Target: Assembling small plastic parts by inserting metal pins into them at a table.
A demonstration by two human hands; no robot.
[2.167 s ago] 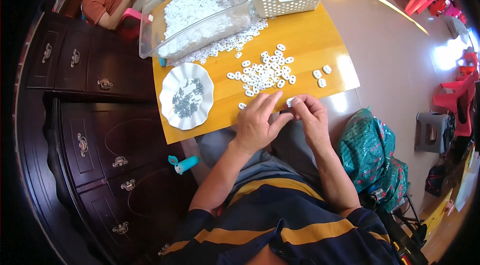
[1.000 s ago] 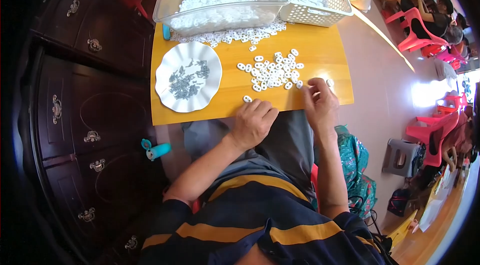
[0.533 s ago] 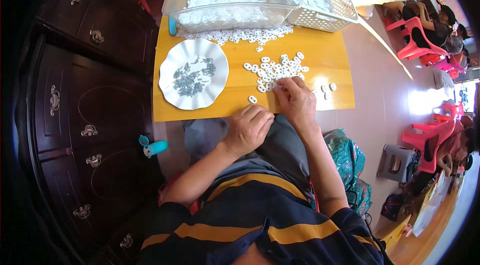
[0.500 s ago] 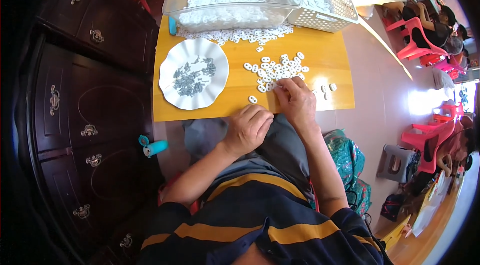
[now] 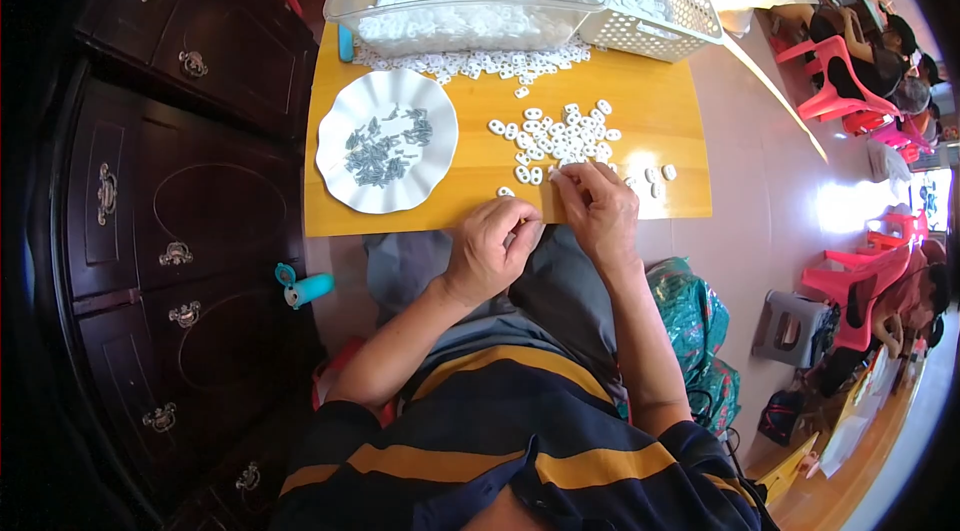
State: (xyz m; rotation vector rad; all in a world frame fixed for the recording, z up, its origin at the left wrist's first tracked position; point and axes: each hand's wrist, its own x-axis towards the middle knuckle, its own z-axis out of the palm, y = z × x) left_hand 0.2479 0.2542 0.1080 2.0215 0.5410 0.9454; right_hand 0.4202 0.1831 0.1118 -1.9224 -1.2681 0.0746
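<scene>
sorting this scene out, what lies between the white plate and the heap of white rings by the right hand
In the head view, only bare yellow tabletop separates the white plate from the white rings by the right hand.

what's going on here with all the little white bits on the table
A person sits at a yellow table, both hands at its near edge. The right hand touches the loose pile of small white plastic rings; the left hand is curled beside it. A white scalloped plate holds small grey metal pieces. Behind stand a clear bin and a white basket of more rings.

Home piecework room, dark wooden cabinets (image 5: 150, 181), parts-strewn table (image 5: 640, 111), plastic chairs (image 5: 835, 91)
</scene>
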